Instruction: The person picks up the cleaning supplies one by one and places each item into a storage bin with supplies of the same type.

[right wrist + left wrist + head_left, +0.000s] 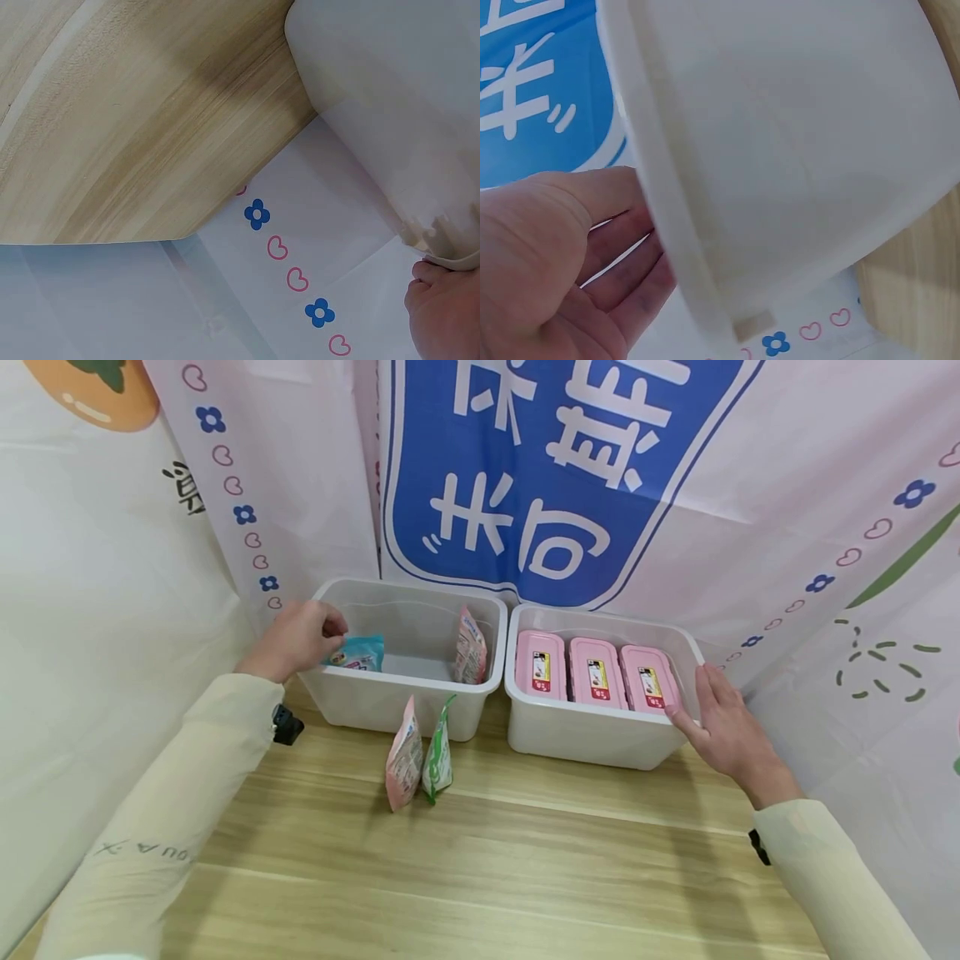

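Observation:
My left hand (pixel 300 635) reaches over the left end of a white plastic bin (pixel 390 681), fingers bent at the corner of a blue snack packet (pixel 360 653) inside it. In the left wrist view my left hand (pixel 570 255) has its fingertips hidden behind the bin's rim (pixel 679 225). My right hand (pixel 727 727) rests on the front right corner of a second white bin (pixel 585 727), its thumb at the rim and its fingers along the side. The right wrist view shows my right hand (pixel 450 311) below that rim. Three pink lidded boxes (pixel 597 675) stand in the second bin.
A pink packet (pixel 471 650) leans at the right end of the left bin. Before that bin, another pink packet (pixel 405 760) and a green and white packet (pixel 438 756) stand upright on the wooden table (pixel 487 868). Printed cloth (pixel 300 460) hangs close behind the bins and at both sides.

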Demonstrator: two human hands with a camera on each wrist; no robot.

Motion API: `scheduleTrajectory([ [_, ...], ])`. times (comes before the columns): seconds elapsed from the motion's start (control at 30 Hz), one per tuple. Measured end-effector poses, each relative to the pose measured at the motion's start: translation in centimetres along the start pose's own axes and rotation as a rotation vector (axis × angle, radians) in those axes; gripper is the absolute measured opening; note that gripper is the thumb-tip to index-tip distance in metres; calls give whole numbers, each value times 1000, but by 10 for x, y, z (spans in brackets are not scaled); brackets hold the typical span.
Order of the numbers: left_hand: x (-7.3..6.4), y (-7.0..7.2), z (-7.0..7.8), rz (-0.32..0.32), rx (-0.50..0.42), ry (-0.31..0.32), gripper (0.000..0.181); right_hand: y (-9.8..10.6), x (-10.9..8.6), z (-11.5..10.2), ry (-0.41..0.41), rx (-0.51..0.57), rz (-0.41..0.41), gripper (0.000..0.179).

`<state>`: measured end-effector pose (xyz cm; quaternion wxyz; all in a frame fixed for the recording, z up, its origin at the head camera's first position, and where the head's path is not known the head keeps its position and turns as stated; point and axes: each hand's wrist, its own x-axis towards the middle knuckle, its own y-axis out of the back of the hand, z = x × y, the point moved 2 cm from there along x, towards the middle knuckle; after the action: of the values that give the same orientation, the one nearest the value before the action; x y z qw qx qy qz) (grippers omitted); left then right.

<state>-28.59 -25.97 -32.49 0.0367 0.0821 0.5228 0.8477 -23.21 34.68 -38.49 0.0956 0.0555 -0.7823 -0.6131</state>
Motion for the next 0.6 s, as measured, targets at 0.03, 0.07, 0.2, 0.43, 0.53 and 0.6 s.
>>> scheduleTrajectory([
  [0.03, 0, 1, 1, 0, -1, -1, 25, 0, 0, 0, -3, 1, -4, 94],
  [0.07, 0, 1, 3, 0, 3, -4, 26, 1, -1, 0, -5, 2, -6, 94],
  [0.2, -3, 6, 8, 3, 23, -19, 26, 1, -1, -1, -10, 4, -15, 94],
  [0.43, -10, 18, 19, 17, 58, -58, 26, 0, 0, -1, -1, 7, -8, 94],
  [0.53, -14, 21, 24, 27, 70, -68, 26, 0, -1, -1, 5, 3, -2, 94],
  [0.6, -17, 22, 26, 28, 75, -76, 26, 1, 0, -1, 5, -2, -1, 94],
])
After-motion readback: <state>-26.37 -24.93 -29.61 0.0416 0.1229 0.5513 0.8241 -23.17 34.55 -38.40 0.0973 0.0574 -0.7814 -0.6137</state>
